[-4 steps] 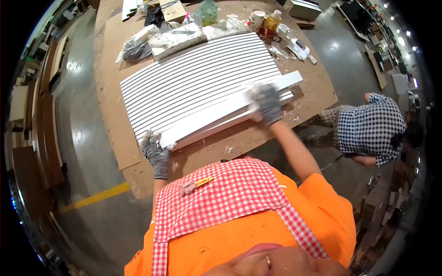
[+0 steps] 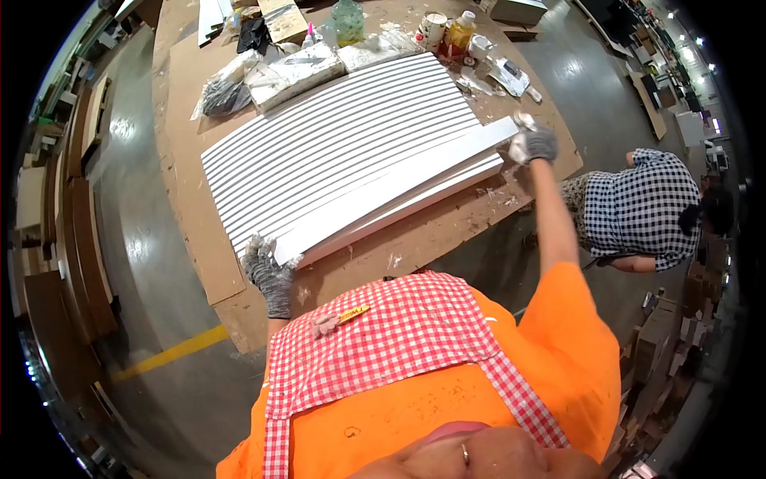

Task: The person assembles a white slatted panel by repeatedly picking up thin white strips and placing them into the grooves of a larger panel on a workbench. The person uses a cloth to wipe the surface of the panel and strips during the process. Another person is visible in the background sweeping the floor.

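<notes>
One loose white strip: lies at a slant across the middle of the frame, from lower left up to the right, over the near edge of the ribbed panel; its right end sticks out beyond the panel.
Ribbed white panel: centre of the frame, a row of narrow white ribs with dark lines between them.
Lower white piece: shows under the loose strip along its near side, with a pinkish edge.
Left hand: grey-gloved, left of centre, at the lower left corner of the panel and the strip's left end — fingers somewhat spread, though whether they grip cannot be told.
Right hand: grey-gloved with whitish fingers, right of centre, at the strip's right end — fingers bent; whether it touches the strip or holds something cannot be told.
Brown table: under all of this, its surface flecked with white.
Behind the panel: a white-smeared block, with a plastic bag of dark stuff to its left.
Top of the frame: a greenish bottle near the centre; a pale cup and an amber bottle to the right.
Wearer: red-and-white checked apron over an orange shirt, bottom centre.
Co-worker: black-and-white checked shirt, right side of the frame.
</notes>
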Motion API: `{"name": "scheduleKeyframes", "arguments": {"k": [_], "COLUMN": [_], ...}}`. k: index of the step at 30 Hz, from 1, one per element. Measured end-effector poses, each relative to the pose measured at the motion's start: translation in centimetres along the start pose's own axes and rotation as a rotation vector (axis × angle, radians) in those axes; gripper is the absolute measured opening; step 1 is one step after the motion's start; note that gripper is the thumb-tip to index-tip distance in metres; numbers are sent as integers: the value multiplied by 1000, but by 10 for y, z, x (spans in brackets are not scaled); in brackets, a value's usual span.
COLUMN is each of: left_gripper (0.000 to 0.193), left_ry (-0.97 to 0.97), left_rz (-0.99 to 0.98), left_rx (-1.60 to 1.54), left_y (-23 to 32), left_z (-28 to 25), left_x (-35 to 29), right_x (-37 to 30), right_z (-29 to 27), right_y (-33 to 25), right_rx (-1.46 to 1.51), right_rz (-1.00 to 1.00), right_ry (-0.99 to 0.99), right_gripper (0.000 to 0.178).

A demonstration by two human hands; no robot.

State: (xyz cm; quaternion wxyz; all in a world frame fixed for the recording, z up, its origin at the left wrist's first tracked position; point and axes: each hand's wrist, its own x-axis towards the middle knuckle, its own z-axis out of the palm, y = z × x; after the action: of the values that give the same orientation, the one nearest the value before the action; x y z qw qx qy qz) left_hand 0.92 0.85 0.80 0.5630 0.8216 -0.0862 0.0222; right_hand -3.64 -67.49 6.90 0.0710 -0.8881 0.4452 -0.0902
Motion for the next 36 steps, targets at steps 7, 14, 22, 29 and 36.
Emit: {"name": "scheduleKeyframes", "arguments": {"k": [7,14,22,29,36], "left_gripper": [76,76,68,25,24], "left_ry": [44,-21,198,222,401], "left_rz": [18,294,-14,15,0], "left_rx": [52,766,546,553,274], "left_y": [29,33,33,35,30], "left_z": [7,-1,-33,-22,-50], "left_x": [-2,10,-16,-28,-65], "right_x": [-32,92,-54,-227,-379], "right_z": [29,32,-8,15,23], "right_y": [-52,62,-109,-245,-389], "right_rx": [427,327,569,-38,517], "right_rz": [-282,-150,-156,-1039,-1436], "right_ry": [28,-179,-774,-323,-286], "right_gripper": [38,39,39,36,29]}}
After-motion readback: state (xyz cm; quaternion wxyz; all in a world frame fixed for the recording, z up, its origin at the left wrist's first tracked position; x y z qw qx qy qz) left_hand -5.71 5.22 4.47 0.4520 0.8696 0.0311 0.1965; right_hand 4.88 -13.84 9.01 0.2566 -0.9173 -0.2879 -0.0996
